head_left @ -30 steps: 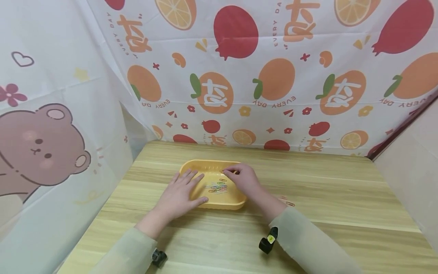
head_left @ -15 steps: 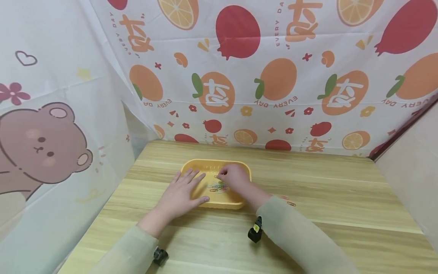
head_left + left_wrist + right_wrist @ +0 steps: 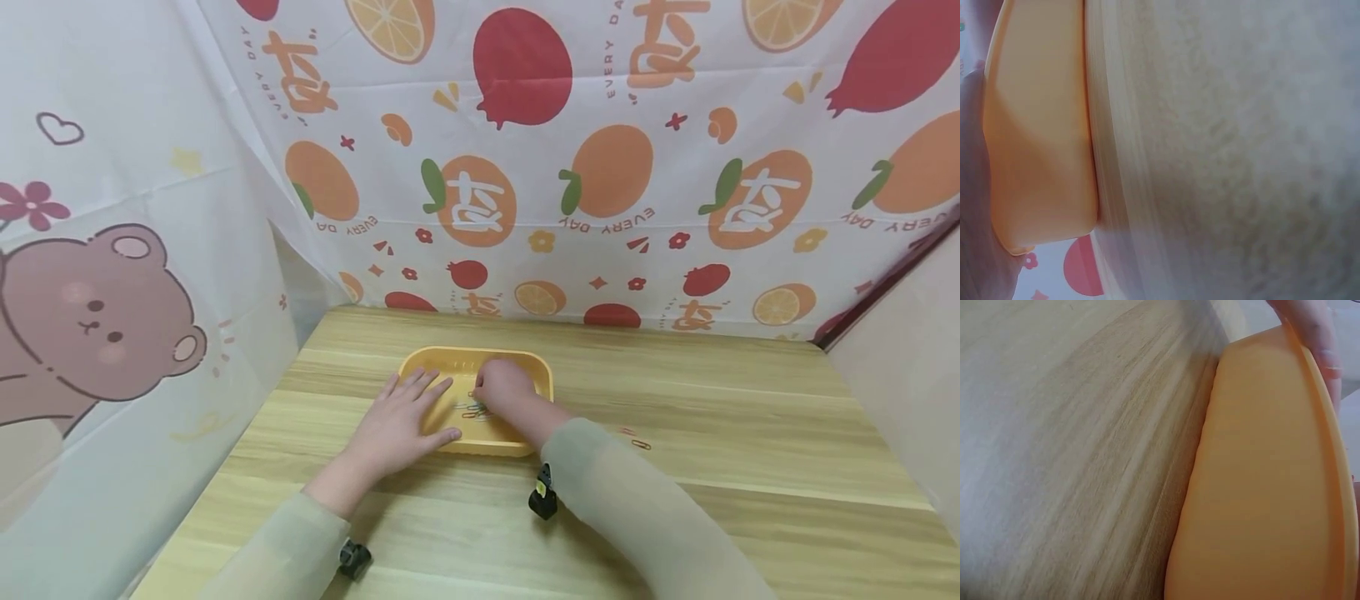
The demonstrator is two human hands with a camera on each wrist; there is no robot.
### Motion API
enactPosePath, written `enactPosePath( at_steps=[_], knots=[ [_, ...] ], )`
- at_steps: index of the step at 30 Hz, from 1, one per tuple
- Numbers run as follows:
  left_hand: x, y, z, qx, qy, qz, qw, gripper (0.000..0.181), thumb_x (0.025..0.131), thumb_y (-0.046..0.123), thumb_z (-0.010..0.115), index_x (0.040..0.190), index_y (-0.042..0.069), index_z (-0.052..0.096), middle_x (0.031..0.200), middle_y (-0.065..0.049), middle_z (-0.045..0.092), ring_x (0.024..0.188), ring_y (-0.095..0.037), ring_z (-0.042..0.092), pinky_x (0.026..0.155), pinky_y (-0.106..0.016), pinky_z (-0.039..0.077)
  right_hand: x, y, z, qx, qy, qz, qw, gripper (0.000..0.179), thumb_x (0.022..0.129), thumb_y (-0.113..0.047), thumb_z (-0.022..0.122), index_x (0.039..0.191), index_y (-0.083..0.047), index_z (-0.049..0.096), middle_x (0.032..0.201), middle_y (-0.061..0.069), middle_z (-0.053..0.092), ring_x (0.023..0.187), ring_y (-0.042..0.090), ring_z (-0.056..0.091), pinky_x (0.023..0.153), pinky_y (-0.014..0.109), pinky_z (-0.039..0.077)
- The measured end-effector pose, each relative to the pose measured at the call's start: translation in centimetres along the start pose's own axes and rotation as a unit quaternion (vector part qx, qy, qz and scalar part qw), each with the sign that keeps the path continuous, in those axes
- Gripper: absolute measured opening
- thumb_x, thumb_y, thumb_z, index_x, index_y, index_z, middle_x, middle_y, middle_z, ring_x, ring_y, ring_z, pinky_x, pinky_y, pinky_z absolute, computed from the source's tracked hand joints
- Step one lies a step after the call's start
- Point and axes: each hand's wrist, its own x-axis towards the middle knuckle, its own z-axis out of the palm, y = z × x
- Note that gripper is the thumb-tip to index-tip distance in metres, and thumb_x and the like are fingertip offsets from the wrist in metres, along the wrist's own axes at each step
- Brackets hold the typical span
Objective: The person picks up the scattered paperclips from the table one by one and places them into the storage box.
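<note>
A shallow yellow plastic tray (image 3: 420,363) sits on the table, with several small coloured paper clips (image 3: 471,413) on its floor. My left hand (image 3: 393,425) lies with fingers spread over the tray's left side, thumb on the near rim. My right hand (image 3: 506,387) is inside the tray, fingers curled, and a small reddish paper clip (image 3: 471,394) shows at its pinched fingertips. The hand covers some of the other clips. Both wrist views show mostly the tray's outer wall (image 3: 1041,137); the right wrist view also has part of the left hand (image 3: 1316,331) at the rim.
Reddish paper clips (image 3: 640,444) lie on the wooden table (image 3: 712,400) to the right of the tray. A fruit-print cloth (image 3: 600,183) hangs behind the table, and a cloth with a bear (image 3: 97,317) hangs at the left.
My right hand has moved left and slightly down within the tray, the small paper clip still at its fingertips, now closer to the other clips. My left hand has stayed in place on the tray.
</note>
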Motion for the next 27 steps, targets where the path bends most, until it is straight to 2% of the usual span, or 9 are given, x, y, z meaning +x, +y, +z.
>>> enactPosePath(
  at_steps=[12, 19, 27],
  knots=[
    [0.22, -0.2, 0.23, 0.003, 0.007, 0.003, 1.0, 0.083, 0.086, 0.069, 0.059, 0.152, 0.021, 0.043, 0.156, -0.01, 0.039, 0.147, -0.033, 0.026, 0.121, -0.055, 0.009, 0.7, 0.18, 0.68, -0.006, 0.009, -0.011, 0.9999, 0.02, 0.092, -0.03, 0.071, 0.075, -0.019, 0.072, 0.072, -0.009, 0.063, 0.066, 0.01, 0.057, 0.066, 0.03, 0.052],
    [0.24, 0.08, 0.01, 0.003, 0.005, 0.003, 1.0, 0.084, 0.086, 0.07, 0.059, 0.151, 0.021, 0.043, 0.156, -0.009, 0.039, 0.148, -0.031, 0.026, 0.121, -0.054, 0.009, 0.94, 0.55, 0.81, 0.005, 0.017, -0.012, 0.9998, 0.013, 0.093, -0.03, 0.069, 0.086, -0.02, 0.076, 0.087, -0.008, 0.069, 0.078, 0.011, 0.062, 0.072, 0.031, 0.054],
    [0.13, 0.07, -0.02, 0.007, 0.002, 0.001, 1.0, 0.084, 0.086, 0.071, 0.058, 0.152, 0.022, 0.043, 0.156, -0.009, 0.039, 0.148, -0.031, 0.025, 0.12, -0.056, 0.012, 0.56, 0.24, 0.5, 0.023, 0.028, -0.015, 0.9992, 0.016, 0.092, -0.035, 0.07, 0.092, -0.02, 0.077, 0.097, -0.007, 0.072, 0.087, 0.014, 0.065, 0.078, 0.033, 0.054]
  ],
)
